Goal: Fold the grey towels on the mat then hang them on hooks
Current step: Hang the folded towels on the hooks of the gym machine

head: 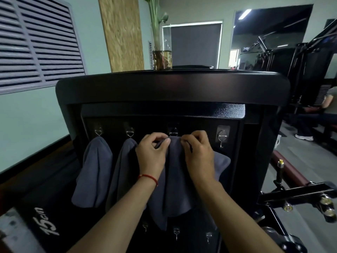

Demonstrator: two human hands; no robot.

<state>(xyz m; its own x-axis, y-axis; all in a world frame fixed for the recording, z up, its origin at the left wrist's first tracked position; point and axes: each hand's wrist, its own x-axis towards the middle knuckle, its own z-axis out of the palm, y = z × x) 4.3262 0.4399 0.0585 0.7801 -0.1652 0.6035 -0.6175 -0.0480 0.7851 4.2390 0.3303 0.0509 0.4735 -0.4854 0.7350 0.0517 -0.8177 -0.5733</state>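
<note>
Both hands at third hook [172, 132], top row. Left hand [152, 154] and right hand [197, 154] pinch top edge of grey towel [175, 179]. Risk: fold misses hook, towel slips on release. Two towels [94, 172] hang left; fourth hook [222, 136] bare.

Glass vase [162, 52] w/ plant stems sitting atop black cabinet [173, 84]; seated person [326, 108] resting far right.

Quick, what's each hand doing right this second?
Left hand: fingers pinch the top edge of the grey towel just below the third hook.
Right hand: fingers pinch the same towel's top edge.
</note>
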